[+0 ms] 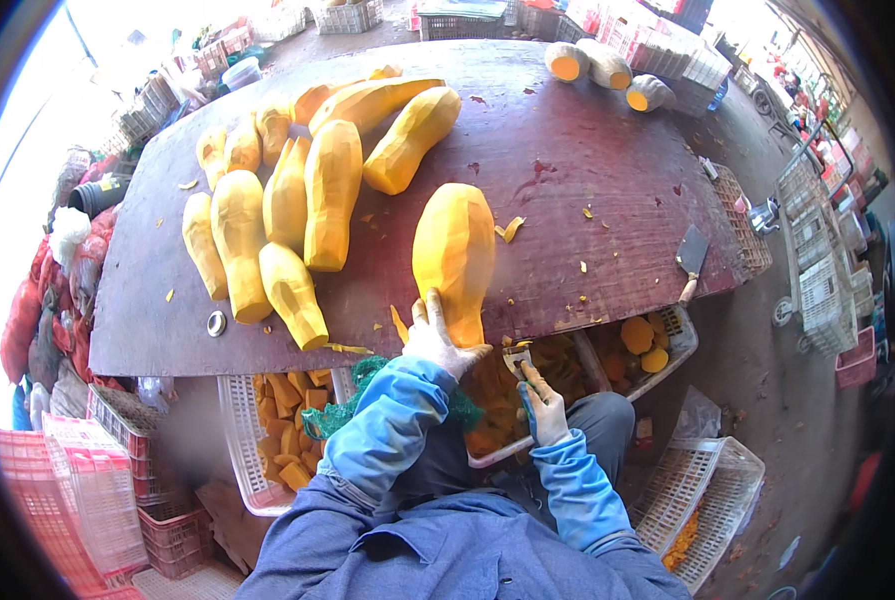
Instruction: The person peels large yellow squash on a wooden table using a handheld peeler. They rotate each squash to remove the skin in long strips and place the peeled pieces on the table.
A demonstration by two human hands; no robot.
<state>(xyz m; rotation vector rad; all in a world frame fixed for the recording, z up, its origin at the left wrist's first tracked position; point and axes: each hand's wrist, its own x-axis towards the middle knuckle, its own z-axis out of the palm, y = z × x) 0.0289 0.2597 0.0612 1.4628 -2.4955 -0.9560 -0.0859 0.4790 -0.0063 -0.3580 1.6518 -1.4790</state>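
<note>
My left hand (434,343), in a whitish glove, grips the narrow near end of a large peeled squash (455,240) at the table's front edge. Two fingers lie along its left side and the thumb reaches across the near end. My right hand (546,411), also gloved, holds a peeler (518,358) just past that edge, to the right of the squash and apart from it. Several more peeled squashes (332,199) lie grouped on the left of the dark red table (552,247). Bits of peel (510,229) are scattered around.
A cleaver (691,259) lies at the table's right edge. Three unpeeled squashes (605,64) with cut ends lie at the far right corner. Below the front edge are a white crate (241,450) of squash chunks, a crate holding peelings (492,454), and green netting (342,409).
</note>
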